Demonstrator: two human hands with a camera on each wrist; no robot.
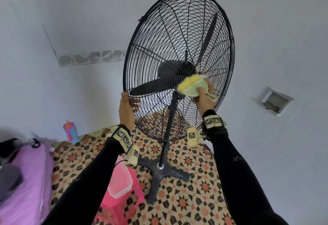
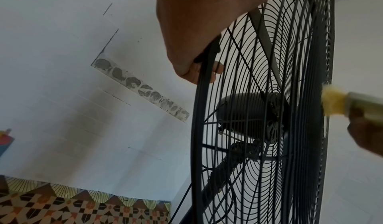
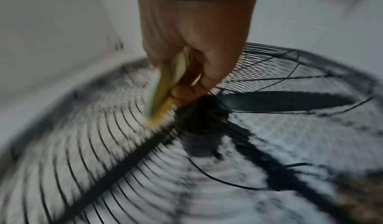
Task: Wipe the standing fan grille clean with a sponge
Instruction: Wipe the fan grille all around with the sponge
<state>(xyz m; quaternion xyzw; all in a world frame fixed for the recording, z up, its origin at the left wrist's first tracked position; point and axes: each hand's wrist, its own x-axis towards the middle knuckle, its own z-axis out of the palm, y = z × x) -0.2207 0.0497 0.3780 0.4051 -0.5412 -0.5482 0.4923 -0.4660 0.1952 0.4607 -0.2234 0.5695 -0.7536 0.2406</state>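
Observation:
A tall black standing fan with a round wire grille (image 1: 177, 29) stands on a patterned floor, its blades still. My left hand (image 1: 126, 107) grips the grille's left rim (image 2: 204, 73), thumb outside and fingers curled through the wires. My right hand (image 1: 204, 95) holds a yellow sponge with a pale green backing (image 1: 189, 86) and presses its yellow face against the front grille just right of the hub. In the left wrist view the sponge (image 2: 333, 101) touches the front wires from the right. The right wrist view is blurred; the sponge (image 3: 165, 89) shows edge-on between the fingers.
The fan's cross-shaped base (image 1: 159, 175) stands on the tiled floor. A pink stool with a clear tub (image 1: 120, 178) sits just left of the base. A pink and blue bottle (image 1: 71, 132) stands by the wall. Purple fabric (image 1: 23, 180) fills the lower left.

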